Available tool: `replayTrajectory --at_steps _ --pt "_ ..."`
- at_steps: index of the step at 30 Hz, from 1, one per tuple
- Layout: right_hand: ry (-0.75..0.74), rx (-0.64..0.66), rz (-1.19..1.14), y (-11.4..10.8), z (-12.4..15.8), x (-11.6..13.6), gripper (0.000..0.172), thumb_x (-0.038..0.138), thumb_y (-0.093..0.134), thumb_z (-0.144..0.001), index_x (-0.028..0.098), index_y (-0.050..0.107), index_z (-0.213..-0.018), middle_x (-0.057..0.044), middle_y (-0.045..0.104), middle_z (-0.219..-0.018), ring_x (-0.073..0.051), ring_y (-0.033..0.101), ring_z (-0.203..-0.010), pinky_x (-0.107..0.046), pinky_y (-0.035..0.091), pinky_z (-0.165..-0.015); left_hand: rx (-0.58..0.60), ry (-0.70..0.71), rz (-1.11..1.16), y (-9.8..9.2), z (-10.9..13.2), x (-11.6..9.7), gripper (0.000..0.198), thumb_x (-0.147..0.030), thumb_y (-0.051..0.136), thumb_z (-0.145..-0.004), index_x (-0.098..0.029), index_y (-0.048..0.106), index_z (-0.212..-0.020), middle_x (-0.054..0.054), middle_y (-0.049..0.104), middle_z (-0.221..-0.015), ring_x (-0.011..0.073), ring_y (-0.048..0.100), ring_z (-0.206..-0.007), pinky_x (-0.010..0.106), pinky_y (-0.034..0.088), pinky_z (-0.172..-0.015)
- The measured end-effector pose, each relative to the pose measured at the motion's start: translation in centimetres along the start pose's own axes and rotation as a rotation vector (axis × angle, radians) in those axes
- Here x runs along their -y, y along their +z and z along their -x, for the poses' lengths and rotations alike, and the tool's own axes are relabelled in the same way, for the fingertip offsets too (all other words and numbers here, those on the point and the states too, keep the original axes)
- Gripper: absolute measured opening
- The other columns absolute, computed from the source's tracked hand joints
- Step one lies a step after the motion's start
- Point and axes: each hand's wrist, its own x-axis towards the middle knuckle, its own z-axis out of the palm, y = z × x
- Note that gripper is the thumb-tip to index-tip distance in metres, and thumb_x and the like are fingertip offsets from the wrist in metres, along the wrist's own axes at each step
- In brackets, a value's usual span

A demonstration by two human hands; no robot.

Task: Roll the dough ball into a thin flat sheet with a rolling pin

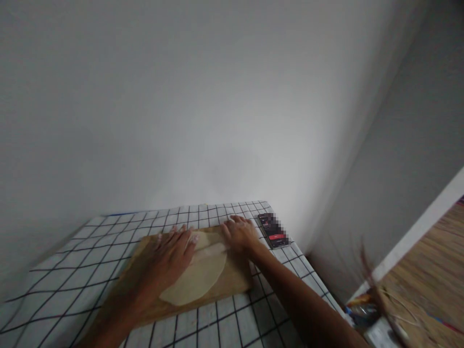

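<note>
A flat, pale sheet of dough [195,282] lies on a wooden board [235,278]. Across its upper part runs a light-coloured rolling pin [210,252], its ends hidden under my hands. My left hand [176,251] presses over the pin's left end, its fingers long and whitish at the tips, as if floured. Over the right end, my right hand [239,234] is bent with its fingers curled down. The grip under both palms is hidden.
The board rests on a table with a white cloth [90,261] checked in black lines. A phone [273,231] with a lit screen lies right of my right hand. Behind stands a pale wall [217,121]. Blurred items [366,309] sit on the wooden floor [427,275] at right.
</note>
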Motion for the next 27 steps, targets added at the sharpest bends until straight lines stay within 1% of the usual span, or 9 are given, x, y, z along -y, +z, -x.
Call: replayTrajectory --at_steps 3,6,8,13,16,18,21,24,27 --pt "0.073 0.004 -0.003 0.6 -3.5 0.0 0.051 0.049 0.023 -0.106 0.024 0.065 -0.119 -0.009 0.065 -0.126 -0.023 0.059 -0.117 -0.041 0.041 -0.102 0.154 -0.186 -0.075 0.3 -2.9 0.9 0.038 -0.022 0.038 -0.096 -0.016 0.064 -0.123 0.017 0.059 -0.139 0.0418 0.048 -0.134 0.068 0.038 -0.105" --pt "0.071 0.018 -0.014 0.9 -5.0 0.0 0.049 0.045 0.024 -0.106 0.021 0.063 -0.123 -0.011 0.064 -0.127 -0.023 0.059 -0.118 -0.041 0.042 -0.102 0.158 -0.285 -0.084 0.4 -4.4 0.8 0.039 -0.03 0.035 -0.1 -0.015 0.062 -0.124 0.018 0.061 -0.137 0.0396 0.05 -0.132 0.066 0.039 -0.104" --pt "0.047 0.048 -0.011 0.8 -4.7 -0.1 0.043 0.043 0.029 -0.106 0.022 0.062 -0.124 -0.01 0.064 -0.128 -0.023 0.059 -0.118 -0.04 0.044 -0.1 0.156 -0.292 -0.079 0.0 -4.4 0.4 0.039 -0.031 0.034 -0.1 -0.015 0.06 -0.126 0.018 0.061 -0.136 0.0374 0.051 -0.132 0.063 0.041 -0.105" --pt "-0.046 0.107 0.02 -0.1 0.0 -0.4 0.033 0.041 0.04 -0.104 0.027 0.061 -0.124 -0.009 0.056 -0.14 -0.026 0.046 -0.134 -0.045 0.041 -0.105 0.182 -0.192 -0.04 -1.7 -2.0 -1.8 0.036 -0.024 0.038 -0.098 -0.014 0.063 -0.121 0.018 0.058 -0.14 0.0346 0.049 -0.135 0.059 0.039 -0.11" --pt "-0.091 0.025 0.008 -0.3 4.5 -0.2 0.039 0.042 0.03 -0.106 0.03 0.056 -0.133 -0.007 0.046 -0.151 -0.027 0.036 -0.142 -0.05 0.035 -0.11 0.116 -0.136 -0.035 -2.5 -0.1 -3.3 0.04 -0.027 0.039 -0.098 -0.011 0.059 -0.129 0.018 0.055 -0.144 0.0352 0.046 -0.137 0.061 0.035 -0.113" --pt "-0.123 -0.025 -0.039 -0.4 7.3 -0.1 0.039 0.045 0.035 -0.105 0.03 0.052 -0.136 -0.006 0.049 -0.149 -0.026 0.04 -0.138 -0.046 0.037 -0.109 0.054 -0.103 -0.035 -2.8 1.3 -4.4 0.045 -0.032 0.04 -0.099 -0.011 0.054 -0.136 0.017 0.053 -0.146 0.0348 0.045 -0.139 0.061 0.033 -0.116" --pt "-0.083 -0.08 -0.087 -0.6 10.3 0.0 0.034 0.049 0.048 -0.1 0.03 0.06 -0.126 -0.006 0.064 -0.125 -0.025 0.055 -0.116 -0.042 0.044 -0.099 0.03 -0.014 -0.026 -3.7 3.8 -5.9 0.052 -0.033 0.042 -0.099 -0.014 0.043 -0.147 0.011 0.046 -0.152 0.0302 0.041 -0.142 0.056 0.036 -0.118" --pt "-0.103 -0.071 -0.103 -1.1 11.9 0.2 0.027 0.049 0.057 -0.096 0.03 0.066 -0.114 -0.007 0.067 -0.112 -0.025 0.059 -0.105 -0.041 0.045 -0.093 0.05 0.036 -0.014 -5.0 6.4 -7.1 0.058 -0.034 0.043 -0.099 -0.017 0.032 -0.153 0.007 0.041 -0.156 0.0253 0.041 -0.143 0.048 0.042 -0.116" --pt "-0.141 -0.046 -0.139 -1.3 12.1 0.6 0.027 0.05 0.062 -0.093 0.032 0.066 -0.113 -0.006 0.066 -0.113 -0.024 0.06 -0.105 -0.039 0.047 -0.092 0.015 0.041 -0.019 -6.3 8.2 -7.6 0.06 -0.037 0.046 -0.097 -0.019 0.033 -0.153 0.006 0.045 -0.153 0.0253 0.046 -0.139 0.047 0.048 -0.111"
